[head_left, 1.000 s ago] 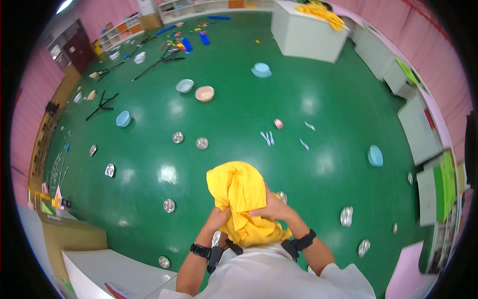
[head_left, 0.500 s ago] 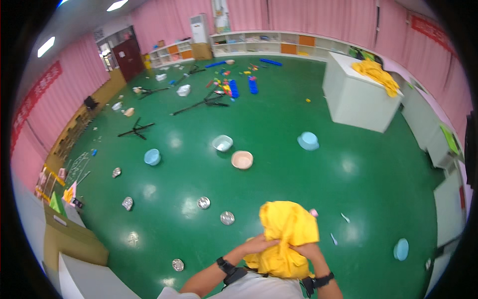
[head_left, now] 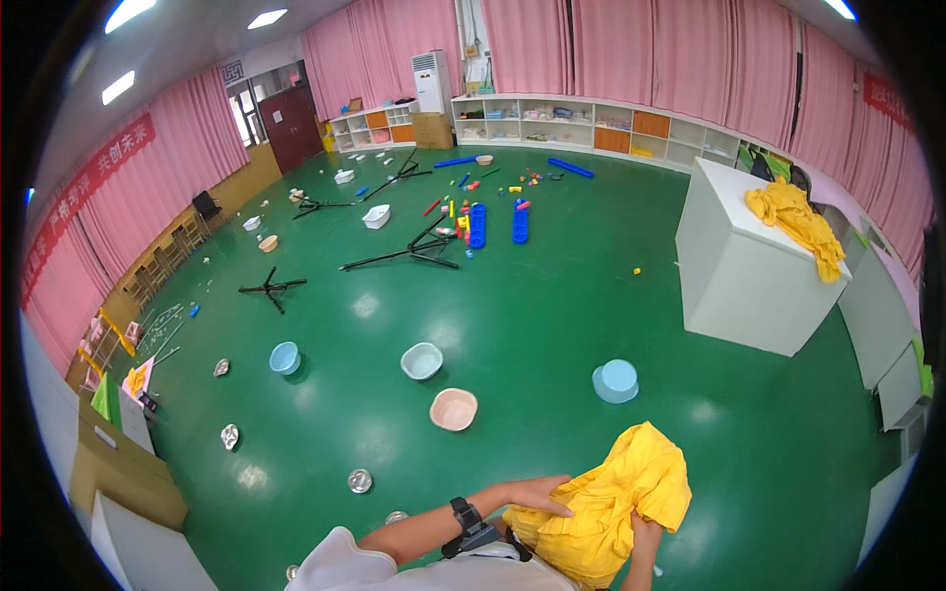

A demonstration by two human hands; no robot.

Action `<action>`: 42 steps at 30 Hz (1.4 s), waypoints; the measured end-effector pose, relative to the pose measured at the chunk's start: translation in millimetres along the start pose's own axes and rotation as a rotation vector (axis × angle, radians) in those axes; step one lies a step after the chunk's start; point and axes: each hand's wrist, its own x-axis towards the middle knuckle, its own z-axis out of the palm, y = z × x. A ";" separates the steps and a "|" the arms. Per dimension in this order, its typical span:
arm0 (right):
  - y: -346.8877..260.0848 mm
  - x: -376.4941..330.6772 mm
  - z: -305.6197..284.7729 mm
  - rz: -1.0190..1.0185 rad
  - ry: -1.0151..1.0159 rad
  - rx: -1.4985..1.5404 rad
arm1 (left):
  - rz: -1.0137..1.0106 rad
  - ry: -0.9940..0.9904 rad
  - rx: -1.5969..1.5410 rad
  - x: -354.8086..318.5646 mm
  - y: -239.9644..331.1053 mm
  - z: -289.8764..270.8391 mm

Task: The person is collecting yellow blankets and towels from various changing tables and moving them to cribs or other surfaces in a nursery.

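In front of my body hangs a bunched, wrinkled yellow cloth (head_left: pixel 606 502); its folds hide whether it is a garment. My left hand (head_left: pixel 537 494) grips its left side, thumb on the near face and fingers along the upper edge. Lower down on the right, my right hand (head_left: pixel 645 540) is closed round a fold, with some fingers hidden in the fabric. A dark band with a small device sits on my left wrist.
Basins stand on the green floor: pink (head_left: pixel 453 409), pale green (head_left: pixel 422 361) and blue (head_left: pixel 285 359), plus an overturned blue one (head_left: pixel 616 381). Metal bowls (head_left: pixel 360 481) lie left. A white counter (head_left: pixel 749 261) at right bears another yellow cloth (head_left: pixel 796 225). Black stands (head_left: pixel 409 251) lie farther off.
The yellow cloth has swung to the right and spread wider. My hands have moved farther apart, the right one lower. My view has tilted up, showing more of the far wall.
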 end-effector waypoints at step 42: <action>-349.0 1076.4 -581.2 -0.078 -0.073 -0.179 | -0.168 -0.075 -0.823 1356.3 96.1 -70.6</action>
